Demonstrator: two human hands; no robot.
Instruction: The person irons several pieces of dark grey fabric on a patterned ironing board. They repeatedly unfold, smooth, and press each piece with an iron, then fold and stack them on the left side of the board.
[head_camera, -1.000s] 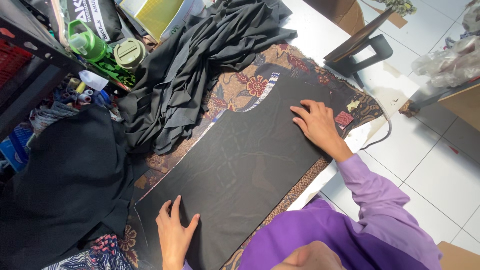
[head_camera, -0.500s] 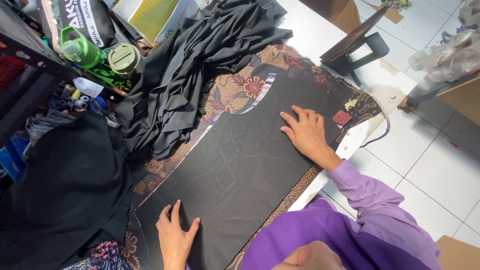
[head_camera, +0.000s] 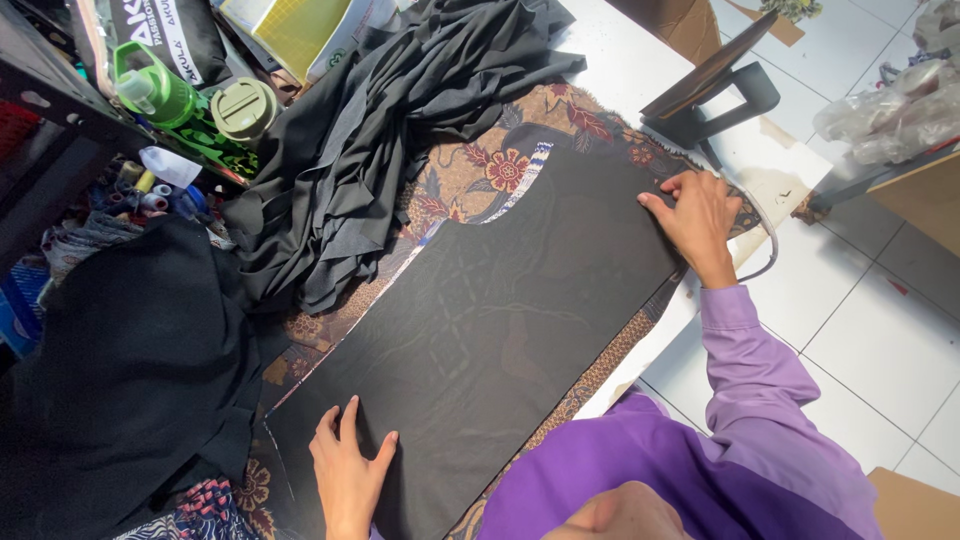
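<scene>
Left hand (head_camera: 348, 475), right hand (head_camera: 698, 218), flat on black fabric panel (head_camera: 490, 330)

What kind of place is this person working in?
Probably a small home tailoring or sewing workshop: both hands smooth a cut black fabric panel over patterned batik cloth, a heap of black fabric lies beside it, and thread spools sit on a shelf.

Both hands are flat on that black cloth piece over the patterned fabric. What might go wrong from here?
The black cloth piece lies loose on the patterned fabric, pinned only by the left hand and right hand at opposite ends, so it could slide or wrinkle out of line. The heap of dark fabric touches the layout's edge and might drag across it. The patterned fabric's near edge hangs off the white table and could pull downward.
</scene>
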